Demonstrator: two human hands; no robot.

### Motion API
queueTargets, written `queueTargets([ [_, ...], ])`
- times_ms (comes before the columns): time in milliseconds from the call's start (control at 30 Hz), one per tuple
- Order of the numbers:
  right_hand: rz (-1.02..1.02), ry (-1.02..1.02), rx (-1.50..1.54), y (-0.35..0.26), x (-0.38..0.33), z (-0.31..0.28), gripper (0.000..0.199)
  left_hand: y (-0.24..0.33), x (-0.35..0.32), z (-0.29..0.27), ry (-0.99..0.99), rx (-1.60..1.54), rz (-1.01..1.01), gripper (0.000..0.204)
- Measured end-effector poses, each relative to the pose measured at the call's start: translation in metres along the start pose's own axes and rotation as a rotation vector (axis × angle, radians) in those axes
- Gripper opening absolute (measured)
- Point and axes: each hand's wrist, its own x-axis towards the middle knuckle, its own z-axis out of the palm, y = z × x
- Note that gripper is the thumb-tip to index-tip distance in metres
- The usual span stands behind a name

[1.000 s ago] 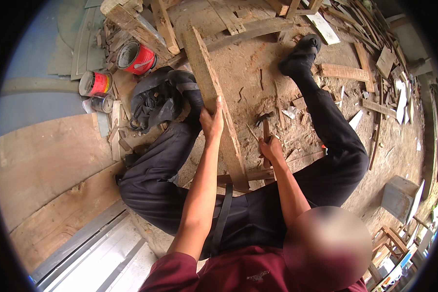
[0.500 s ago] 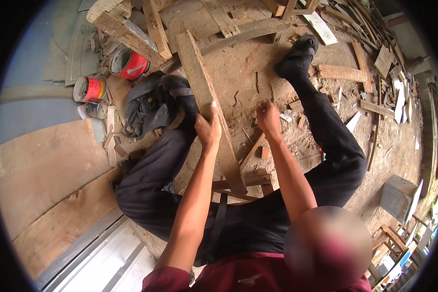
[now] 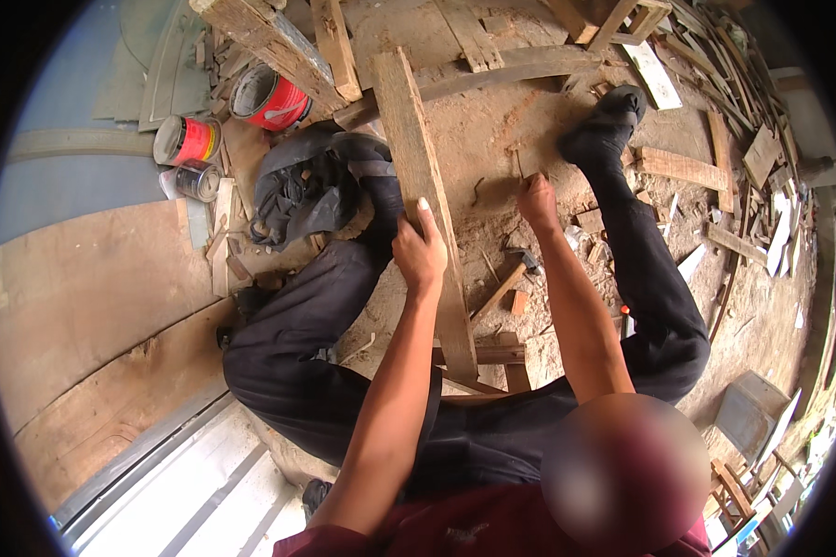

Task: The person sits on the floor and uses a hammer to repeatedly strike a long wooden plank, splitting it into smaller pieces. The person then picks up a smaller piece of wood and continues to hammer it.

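Plank (image 3: 410,130) held one-handed
Left hand (image 3: 421,249) grasps it; slackening could let it tip. Right hand (image 3: 539,202) is clenched, on what I can't tell; hammer (image 3: 500,291) at its seven o'clock.

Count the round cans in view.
3: a large red can above the black plastic bag, a smaller red-and-yellow can left of that, and a small dark can below the second. Others may be hidden.

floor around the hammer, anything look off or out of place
The floor looks untidy: wood scraps and white fragments lie strewn without order toward the right, and the hammer lies loose near the plank. Nothing looks plainly spilled.
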Motion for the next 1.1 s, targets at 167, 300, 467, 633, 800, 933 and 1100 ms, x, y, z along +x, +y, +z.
queueTargets([
  [167,0.192,-0.023,0.331,-0.024,-0.025,-0.055,0.031,0.003,0.001,-0.001,-0.069,-0.01,-0.022,0.064],
  [300,0.258,-0.312,0.708,-0.125,-0.075,-0.144,0.035,-0.014,0.008,-0.002,0.18,-0.015,0.3,0.054],
  [467,0.326,-0.381,0.942,-0.171,-0.17,-0.154,0.024,0.009,-0.035,-0.04,-0.061,-0.33,0.49,0.039],
  [633,0.163,-0.391,0.975,-0.148,-0.207,-0.113,0.025,0.021,-0.088,-0.069,-0.591,-0.853,-0.033,0.028],
  [800,0.277,-0.396,0.89,-0.133,-0.2,-0.101,0.034,0.003,-0.074,-0.079,-0.507,-0.89,-0.06,0.026],
  [933,0.532,-0.243,0.513,-0.05,-0.18,-0.062,0.048,0.016,-0.049,-0.064,-0.364,-0.881,-0.006,0.029],
  [1100,0.63,-0.382,0.16,-0.01,-0.187,-0.023,0.055,0.009,-0.024,-0.044,-0.391,-0.602,0.378,0.022],
])
